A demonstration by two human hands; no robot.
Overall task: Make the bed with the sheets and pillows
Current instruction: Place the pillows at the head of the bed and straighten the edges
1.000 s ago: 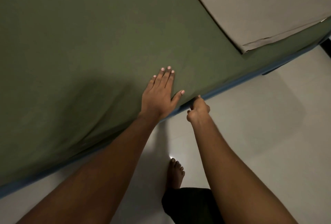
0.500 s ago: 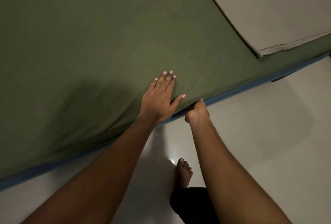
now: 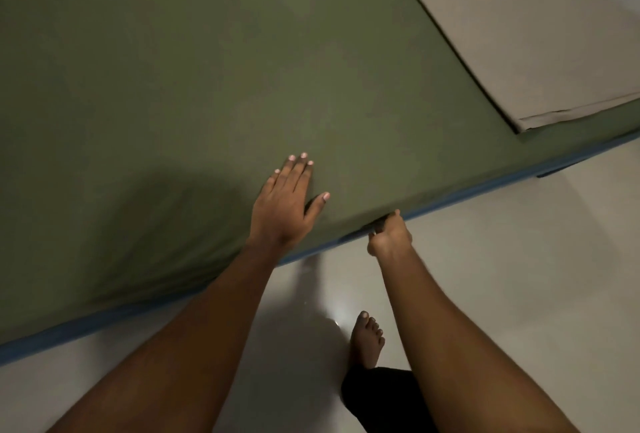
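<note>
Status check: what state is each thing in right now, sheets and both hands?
Green sheet: spread over the bed, creased near the near edge.
Beige sheet: folded, lying on the green sheet.
Left hand: flat, pressing the green sheet.
Right hand: curled on the green sheet's edge at the bed's side.

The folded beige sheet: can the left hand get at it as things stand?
Probably yes, with a lean. The left hand lies flat and free on the green sheet, and only bare sheet separates it from the beige sheet.
</note>
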